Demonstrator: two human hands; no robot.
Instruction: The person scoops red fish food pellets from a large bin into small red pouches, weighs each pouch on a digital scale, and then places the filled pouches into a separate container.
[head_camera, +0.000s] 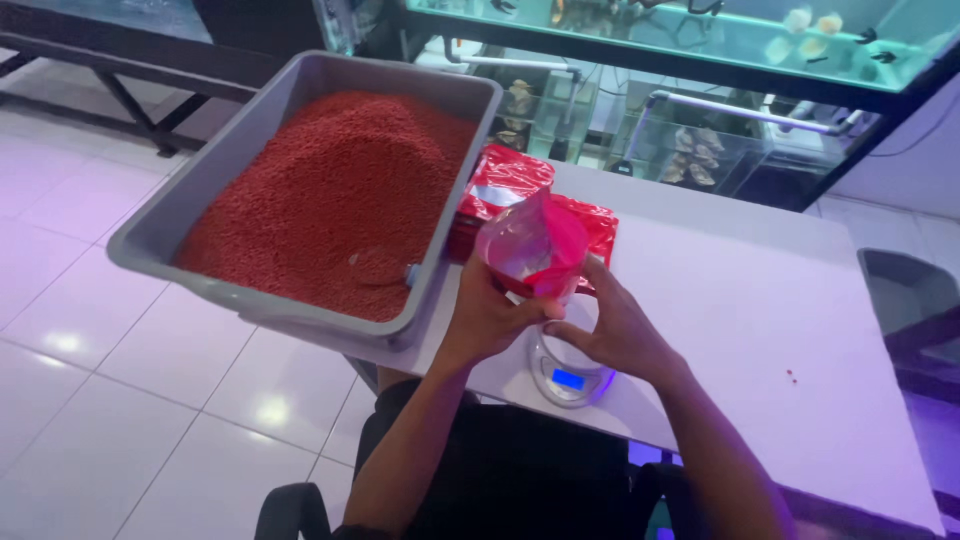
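Because the red foil pouch (530, 250) held open above the small digital scale (568, 368) looks thin, limp and slick, the 2 hands, left (490, 318) and right (612, 328), sensibly pinch its lower sides.

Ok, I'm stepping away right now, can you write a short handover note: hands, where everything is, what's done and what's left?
Left hand: grips the open red pouch at its lower left side.
Right hand: steadies the pouch from the right, above the small digital scale.
Grey tub of red pellets sits at the table's left end, a scoop half buried in it.
More red pouches lie behind on the white table.
Done: pouch opened and over the scale.
Left: I cannot tell how full the pouch is; the scale reading is illegible.
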